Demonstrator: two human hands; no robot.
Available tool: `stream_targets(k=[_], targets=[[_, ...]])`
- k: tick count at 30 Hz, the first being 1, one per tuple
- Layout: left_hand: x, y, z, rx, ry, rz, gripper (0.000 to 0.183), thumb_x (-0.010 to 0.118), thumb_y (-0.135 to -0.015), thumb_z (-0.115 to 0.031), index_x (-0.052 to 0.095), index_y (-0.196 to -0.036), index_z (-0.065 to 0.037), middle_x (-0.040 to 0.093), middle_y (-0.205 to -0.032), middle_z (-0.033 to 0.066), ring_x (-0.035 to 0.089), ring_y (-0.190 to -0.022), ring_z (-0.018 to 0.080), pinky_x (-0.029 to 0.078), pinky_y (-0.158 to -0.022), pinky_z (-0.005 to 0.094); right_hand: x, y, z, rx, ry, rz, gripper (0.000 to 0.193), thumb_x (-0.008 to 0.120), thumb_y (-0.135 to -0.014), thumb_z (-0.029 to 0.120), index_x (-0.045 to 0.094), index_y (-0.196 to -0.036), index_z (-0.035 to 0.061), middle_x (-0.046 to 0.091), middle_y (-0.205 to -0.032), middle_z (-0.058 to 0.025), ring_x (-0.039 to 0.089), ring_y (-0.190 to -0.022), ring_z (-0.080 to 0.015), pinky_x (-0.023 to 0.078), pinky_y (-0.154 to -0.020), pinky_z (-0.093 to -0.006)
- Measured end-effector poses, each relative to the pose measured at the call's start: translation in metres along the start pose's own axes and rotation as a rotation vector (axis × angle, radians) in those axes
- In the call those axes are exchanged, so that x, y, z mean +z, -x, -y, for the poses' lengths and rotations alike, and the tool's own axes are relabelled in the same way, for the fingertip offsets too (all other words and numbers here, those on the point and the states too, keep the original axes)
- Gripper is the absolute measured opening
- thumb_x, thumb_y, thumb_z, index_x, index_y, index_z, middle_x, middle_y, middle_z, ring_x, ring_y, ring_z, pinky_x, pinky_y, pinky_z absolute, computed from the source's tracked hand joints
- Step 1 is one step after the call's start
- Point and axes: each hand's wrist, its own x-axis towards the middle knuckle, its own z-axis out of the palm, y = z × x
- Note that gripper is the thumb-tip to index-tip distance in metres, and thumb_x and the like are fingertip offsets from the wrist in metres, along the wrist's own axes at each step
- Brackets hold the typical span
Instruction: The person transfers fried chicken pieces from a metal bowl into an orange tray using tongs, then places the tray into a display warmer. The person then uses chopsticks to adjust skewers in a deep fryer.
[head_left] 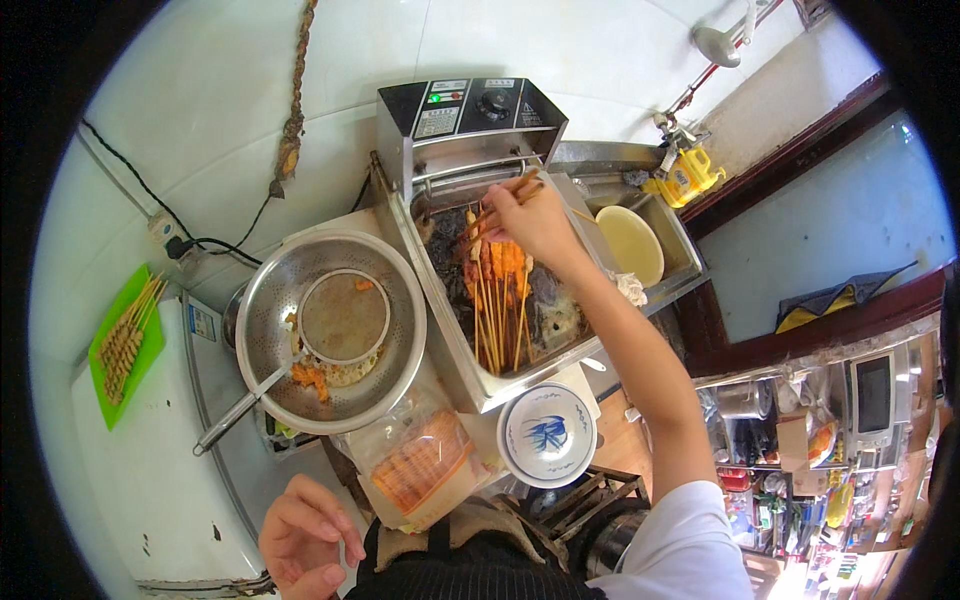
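My right hand [535, 225] reaches over the fryer and is closed around wooden chopsticks [520, 183]. The tips of the chopsticks are at the meat end of a bunch of skewers [497, 310], which lie in dark oil with their bare sticks toward me. A steel deep fryer [477, 392] with a black control panel [475, 107] holds the oil. Down at the lower left, my left hand [310, 540] is open, fingers loosely bent and apart, with nothing in it. It is nearest to a clear bag [425, 462] of orange-brown food.
Left of the fryer sits a steel colander [262, 310] with a mesh strainer [345, 312] and food scraps inside. A patterned bowl [550, 432] stands in front of the fryer. A green tray [150, 345] of skewers is far left. Right are a sink [683, 240] and yellow jug [690, 178].
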Motion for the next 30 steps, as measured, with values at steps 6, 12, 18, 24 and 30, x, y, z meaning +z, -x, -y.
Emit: stream_targets(k=[6,12,18,24,30], targets=[[-0.003,0.007,-0.002,0.000,-0.013,-0.026,0.035,0.072,-0.067,-0.020,0.048,-0.086,-0.003,0.045,-0.086,0.0112,0.050,-0.057,0.0151,0.044,-0.045,0.0225,-0.072,0.046,0.008,0.160,-0.131,-0.123,0.026,0.052,-0.091,0.016,0.055,-0.095,-0.0093,0.064,-0.079,-0.0203,0.067,-0.064,-0.0274,0.059,-0.055,-0.0326],[0.002,0.005,0.003,-0.012,0.009,0.057,0.035,0.071,-0.068,-0.019,0.048,-0.086,-0.002,0.045,-0.087,0.0118,0.050,-0.057,0.0149,0.045,-0.045,0.0224,-0.096,0.072,-0.052,0.334,-0.252,-0.337,0.024,0.052,-0.089,0.015,0.053,-0.091,-0.0095,0.062,-0.085,-0.0227,0.067,-0.069,-0.0317,0.059,-0.058,-0.0341],[0.009,0.008,0.002,0.006,-0.002,0.088,0.035,0.071,-0.067,-0.020,0.048,-0.086,-0.002,0.045,-0.087,0.0124,0.050,-0.055,0.0157,0.044,-0.043,0.0227,-0.126,0.085,-0.076,0.335,-0.550,-0.433,0.022,0.048,-0.091,0.012,0.054,-0.092,-0.0090,0.061,-0.089,-0.0245,0.066,-0.078,-0.0323,0.058,-0.066,-0.0362],[0.013,0.012,0.006,0.000,0.006,0.104,0.035,0.072,-0.068,-0.019,0.048,-0.086,-0.002,0.045,-0.086,0.0125,0.051,-0.055,0.0158,0.044,-0.044,0.0228,-0.125,0.099,-0.076,0.342,-0.529,-0.373,0.020,0.049,-0.091,0.011,0.055,-0.093,-0.0078,0.063,-0.086,-0.0222,0.067,-0.077,-0.0316,0.058,-0.067,-0.0362],[0.017,0.011,0.007,-0.026,0.010,0.105,0.035,0.073,-0.069,-0.019,0.047,-0.086,-0.002,0.044,-0.086,0.0119,0.051,-0.057,0.0156,0.044,-0.044,0.0223,-0.113,0.084,-0.074,0.153,-0.337,-0.423,0.025,0.051,-0.090,0.015,0.056,-0.090,-0.0097,0.064,-0.080,-0.0196,0.067,-0.069,-0.0290,0.058,-0.062,-0.0349]])
